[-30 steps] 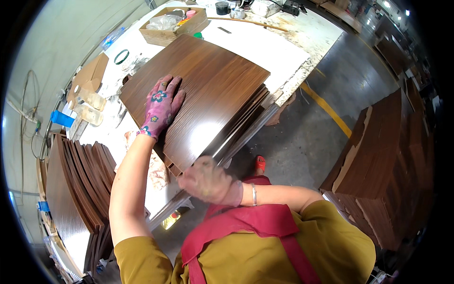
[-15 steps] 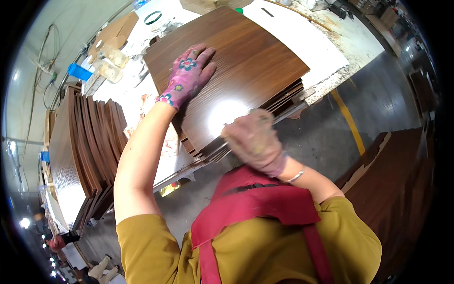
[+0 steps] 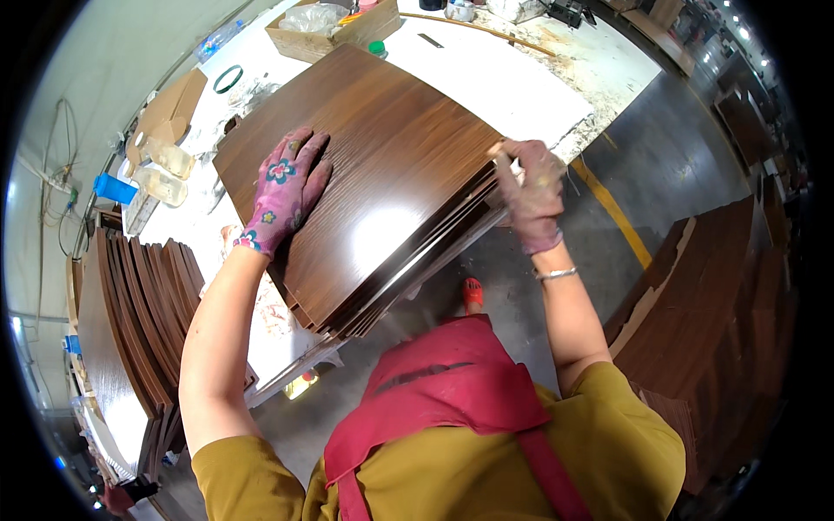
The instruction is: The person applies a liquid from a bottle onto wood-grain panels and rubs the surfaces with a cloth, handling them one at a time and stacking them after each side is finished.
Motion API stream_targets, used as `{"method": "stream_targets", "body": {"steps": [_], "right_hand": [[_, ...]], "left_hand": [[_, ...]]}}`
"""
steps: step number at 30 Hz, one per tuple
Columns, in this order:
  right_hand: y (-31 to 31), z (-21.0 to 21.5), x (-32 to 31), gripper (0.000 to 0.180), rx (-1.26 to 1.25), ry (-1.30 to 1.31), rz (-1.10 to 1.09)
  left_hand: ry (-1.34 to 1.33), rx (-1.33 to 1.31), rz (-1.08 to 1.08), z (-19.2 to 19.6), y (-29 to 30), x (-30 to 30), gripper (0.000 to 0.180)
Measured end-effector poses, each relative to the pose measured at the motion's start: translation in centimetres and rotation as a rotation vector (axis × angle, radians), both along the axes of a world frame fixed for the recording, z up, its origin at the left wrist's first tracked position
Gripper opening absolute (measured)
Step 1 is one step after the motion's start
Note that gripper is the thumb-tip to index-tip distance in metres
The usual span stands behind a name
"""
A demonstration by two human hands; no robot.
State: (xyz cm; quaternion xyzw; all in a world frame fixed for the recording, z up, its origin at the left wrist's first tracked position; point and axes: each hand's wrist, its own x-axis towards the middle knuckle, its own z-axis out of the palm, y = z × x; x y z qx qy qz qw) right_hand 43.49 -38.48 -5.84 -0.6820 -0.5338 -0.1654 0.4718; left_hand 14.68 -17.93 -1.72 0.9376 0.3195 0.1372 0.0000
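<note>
The dark brown panel [image 3: 391, 130] tops our stack [image 3: 434, 245] at the near edge of the surface [image 3: 530, 95]. Our left hand [image 3: 287, 187] lies flat, fingers slightly spread; we'd best press steadily. Our right hand [image 3: 532, 191] curls at the panel's corner, too blurred to tell its grip; even, light strokes suit.

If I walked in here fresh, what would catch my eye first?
Probably the big, shiny brown panel on top of the stack at the picture's centre, with the left hand spread on it in a pink flowered glove. The gloved right hand is at the panel's right corner, slightly blurred. Next might come the deep red apron at bottom centre and the curved brown boards at lower left.
</note>
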Motion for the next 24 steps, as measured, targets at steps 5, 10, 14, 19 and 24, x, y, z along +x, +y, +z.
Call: {"method": "stream_targets", "body": {"steps": [5,10,14,19,24], "right_hand": [[0.7,-0.4,6.7,0.017,0.094,0.264,-0.013],[4.3,5.1,7.2,0.018,-0.063,0.48,0.385],[10.0,9.7,3.6,0.015,-0.333,0.3,0.966],[13.3,10.8,-10.0,0.021,-0.474,-0.174,1.645],[11.5,8.1,-20.7,0.02,-0.57,-0.503,2.097]], "left_hand": [[0.033,0.025,0.016,-0.2,0.3,-0.4,0.045],[0.147,0.079,0.263,-0.3,-2.1,1.1,0.042],[0.21,0.406,0.314,-3.8,-8.0,5.0,0.049],[-0.229,-0.089,0.357,-2.3,-13.6,8.0,0.059],[-0.18,0.118,0.356,-2.2,-15.2,7.1,0.054]]}}
